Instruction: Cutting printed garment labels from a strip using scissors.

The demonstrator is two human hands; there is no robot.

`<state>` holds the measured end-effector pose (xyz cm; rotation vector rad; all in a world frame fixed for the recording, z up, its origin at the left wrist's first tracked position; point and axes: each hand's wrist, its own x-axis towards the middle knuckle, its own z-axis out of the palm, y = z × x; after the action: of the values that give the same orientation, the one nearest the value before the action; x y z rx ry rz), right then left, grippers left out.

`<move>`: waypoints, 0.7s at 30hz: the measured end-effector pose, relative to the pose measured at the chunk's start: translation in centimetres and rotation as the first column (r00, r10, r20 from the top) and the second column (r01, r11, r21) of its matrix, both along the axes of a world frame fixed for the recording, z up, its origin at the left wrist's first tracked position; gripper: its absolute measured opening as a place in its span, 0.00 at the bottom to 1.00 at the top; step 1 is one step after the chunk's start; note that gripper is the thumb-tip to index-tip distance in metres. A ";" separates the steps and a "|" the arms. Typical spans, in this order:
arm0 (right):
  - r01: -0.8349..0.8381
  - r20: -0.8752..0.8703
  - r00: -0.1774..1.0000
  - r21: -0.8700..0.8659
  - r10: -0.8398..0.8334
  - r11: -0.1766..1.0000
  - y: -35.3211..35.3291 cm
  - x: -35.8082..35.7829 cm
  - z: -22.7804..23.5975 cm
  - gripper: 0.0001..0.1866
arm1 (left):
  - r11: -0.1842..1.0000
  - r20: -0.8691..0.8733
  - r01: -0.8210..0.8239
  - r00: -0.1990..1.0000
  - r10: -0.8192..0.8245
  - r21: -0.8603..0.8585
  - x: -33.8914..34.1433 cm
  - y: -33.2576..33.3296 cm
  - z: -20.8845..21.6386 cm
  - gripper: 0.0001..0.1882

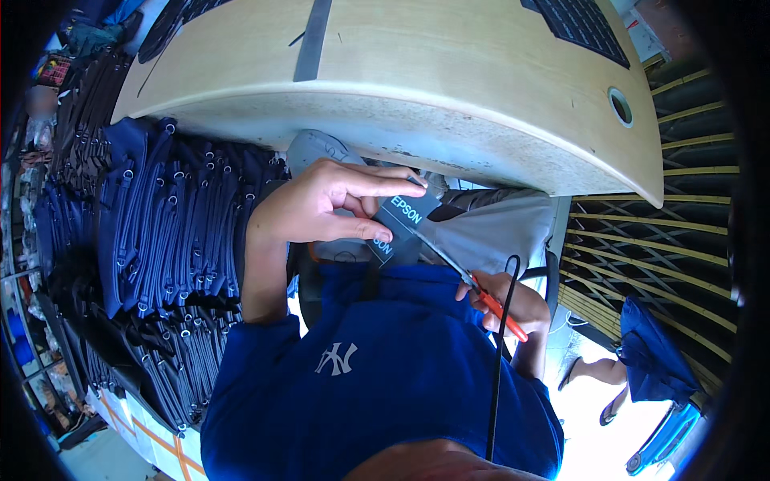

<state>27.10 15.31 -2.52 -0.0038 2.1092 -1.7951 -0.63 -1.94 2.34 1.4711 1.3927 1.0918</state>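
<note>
In front of my chest, my left hand [337, 200] pinches a dark grey label strip [401, 210] with pale printing between thumb and fingers. The strip seems folded or doubled, with a lower part hanging below my thumb. My right hand [513, 301] is closed around scissors [497, 307] with red-orange handles. Their metal blades point up and left, with the tips at the strip's lower right edge. Whether the blades are parted or touch the strip, I cannot tell.
A pale wooden table [449, 60] curves ahead, bearing a grey strip [313, 40] and dark patterned pieces [581, 28]. Stacks of navy bags [176, 216] with metal rings stand at left. A folding metal gate [650, 232] is at right, near a person's legs [597, 373].
</note>
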 end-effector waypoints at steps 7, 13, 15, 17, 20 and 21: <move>0.004 -0.038 0.999 -0.076 -0.006 0.997 -0.2 -0.8 -0.4 0.34 | 0.995 -0.019 0.076 0.997 -0.078 -0.061 0.7 1.1 0.6 0.28; 0.020 -0.010 1.000 -0.117 -0.021 0.993 -0.6 -0.8 -1.5 0.36 | 0.996 -0.004 0.090 0.996 -0.090 0.003 0.8 1.2 -0.4 0.28; 0.032 -0.029 0.999 -0.134 -0.036 0.991 -0.6 -1.0 -1.6 0.37 | 0.997 0.004 0.080 0.997 -0.080 -0.023 0.8 1.3 -0.3 0.28; 0.026 -0.041 0.999 -0.114 -0.030 0.993 -0.5 -1.1 -1.5 0.38 | 0.995 0.011 0.093 0.996 -0.093 -0.031 0.7 1.4 -0.3 0.28; 0.039 -0.073 0.996 -0.095 -0.046 0.995 -0.6 -1.0 -1.7 0.39 | 0.994 -0.017 0.099 0.995 -0.099 -0.042 0.7 1.5 -0.2 0.28; 0.042 -0.071 0.996 -0.094 -0.049 0.995 -0.6 -1.0 -1.7 0.39 | 0.994 -0.015 0.101 0.995 -0.102 -0.041 0.7 1.5 -0.3 0.28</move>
<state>26.13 14.69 -4.22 -0.0470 2.0892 -1.9458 0.10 -0.40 2.04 1.5085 1.3294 0.9845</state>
